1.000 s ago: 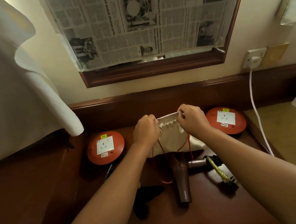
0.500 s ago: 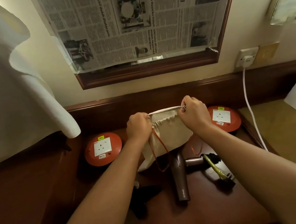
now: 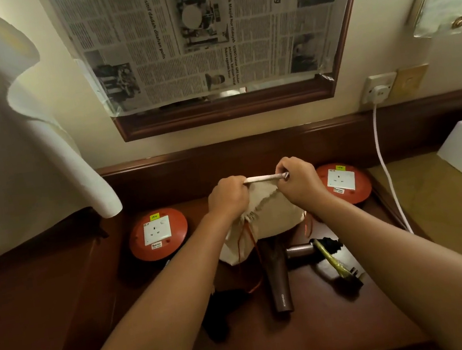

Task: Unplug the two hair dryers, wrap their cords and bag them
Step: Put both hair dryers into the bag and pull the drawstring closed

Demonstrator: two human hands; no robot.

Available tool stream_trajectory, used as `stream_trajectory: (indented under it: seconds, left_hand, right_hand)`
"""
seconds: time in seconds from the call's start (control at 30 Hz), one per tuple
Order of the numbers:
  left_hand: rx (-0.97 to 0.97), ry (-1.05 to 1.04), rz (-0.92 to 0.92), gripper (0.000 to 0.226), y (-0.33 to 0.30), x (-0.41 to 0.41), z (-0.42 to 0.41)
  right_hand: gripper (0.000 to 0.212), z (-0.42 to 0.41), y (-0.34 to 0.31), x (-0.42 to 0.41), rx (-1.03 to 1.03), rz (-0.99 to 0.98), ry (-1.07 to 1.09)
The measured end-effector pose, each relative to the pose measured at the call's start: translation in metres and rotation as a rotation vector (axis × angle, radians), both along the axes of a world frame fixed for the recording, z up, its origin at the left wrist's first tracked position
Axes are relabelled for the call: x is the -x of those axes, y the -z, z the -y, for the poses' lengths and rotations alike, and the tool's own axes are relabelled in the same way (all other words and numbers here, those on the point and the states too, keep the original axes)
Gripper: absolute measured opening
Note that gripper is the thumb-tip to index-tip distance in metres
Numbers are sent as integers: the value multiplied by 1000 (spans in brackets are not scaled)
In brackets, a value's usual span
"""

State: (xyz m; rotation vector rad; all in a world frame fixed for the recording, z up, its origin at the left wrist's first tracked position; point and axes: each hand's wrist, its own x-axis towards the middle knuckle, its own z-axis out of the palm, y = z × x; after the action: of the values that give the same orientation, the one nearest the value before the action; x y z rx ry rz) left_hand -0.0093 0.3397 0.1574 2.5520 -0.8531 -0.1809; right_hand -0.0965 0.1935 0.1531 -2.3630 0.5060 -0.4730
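The brown hair dryer (image 3: 277, 279) lies on the dark wooden desk (image 3: 318, 333) nearest the person, handle toward the near edge, its barrel pointing right at a bundled black cord (image 3: 328, 245) tied with a yellow-green strap (image 3: 330, 258), the plug (image 3: 354, 276) just beyond it. That cord looks wrapped and free of any socket, so this dryer seems ready to go in. To its left, closer to the near edge, sits a dark shape (image 3: 221, 314) too shadowed to name with certainty; it may be the second dryer.

Above the dryer's head hangs a cream drawstring bag (image 3: 264, 214), orange drawstring (image 3: 248, 249) trailing down onto the desk. The left hand (image 3: 228, 197) is clenched on the left side of the bag's mouth and the right hand (image 3: 298, 182) pinches the right side, the rim stretched taut between them. Judging by this, the mouth is being pulled wide so a dryer can slide in.

Farther back, two round orange socket reels (image 3: 158, 234) (image 3: 344, 183) rest toward the desk's far corners, both sockets showing no plug. On the wall beyond, a white plug (image 3: 380, 92) with its white cable (image 3: 381, 155) sits in a wall socket, beside a newspaper-covered mirror (image 3: 205, 37).
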Motion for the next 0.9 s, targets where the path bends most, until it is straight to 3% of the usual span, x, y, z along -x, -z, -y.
stream_trajectory:
  seconds: [0.2, 0.4, 0.5, 0.67, 0.77, 0.9]
  left_hand:
    - [-13, -73, 29, 26, -1, -11, -9]
    - [-60, -93, 35, 29, -1, -16, -13]
    - [-97, -119, -7, 32, 1, -15, -12]
    - [-166, 96, 74, 49, 3, -6, 7]
    - [-174, 137, 67, 23, -2, 3, 25]
    - [-178, 52, 78, 23, -9, -6, 15]
  right_hand:
    - [21, 12, -4, 4, -56, 60, 145]
    - [5, 13, -3, 2, -53, 106, 234]
    - [7, 9, -2, -1, -96, 101, 245]
    - [17, 9, -2, -4, -228, 96, 115]
    - [17, 4, -1, -4, -196, 88, 33]
    - [14, 15, -1, 5, -97, 66, 69]
